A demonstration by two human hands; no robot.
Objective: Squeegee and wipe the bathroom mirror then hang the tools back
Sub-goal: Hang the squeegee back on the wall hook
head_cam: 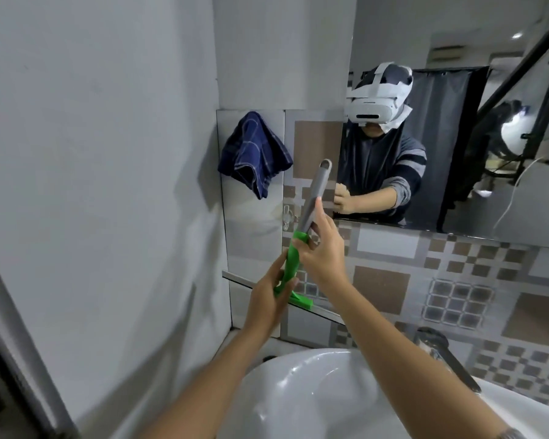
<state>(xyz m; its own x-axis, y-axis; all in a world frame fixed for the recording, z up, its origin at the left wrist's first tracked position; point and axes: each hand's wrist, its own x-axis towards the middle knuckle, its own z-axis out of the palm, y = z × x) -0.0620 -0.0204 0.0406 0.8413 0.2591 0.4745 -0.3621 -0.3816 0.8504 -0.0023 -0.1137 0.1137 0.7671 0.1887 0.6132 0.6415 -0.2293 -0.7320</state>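
Both hands hold a squeegee (314, 191) upright in front of the tiled wall, its grey handle pointing up and its green head at the bottom. My right hand (322, 248) grips where the grey handle meets the green neck. My left hand (268, 299) holds the green head lower down. A dark blue checked cloth (254, 153) hangs on the wall to the left of the squeegee. A small metal wall hook (288, 217) sits just left of the handle. The mirror (457, 137) fills the upper right and reflects a person wearing a headset.
A white basin (314, 397) lies below my arms, with a metal tap (441, 350) at its right. Patterned tiles (457, 280) cover the wall under the mirror. A plain grey wall (92, 185) closes the left side, and a narrow ledge (235, 278) runs along the tiles.
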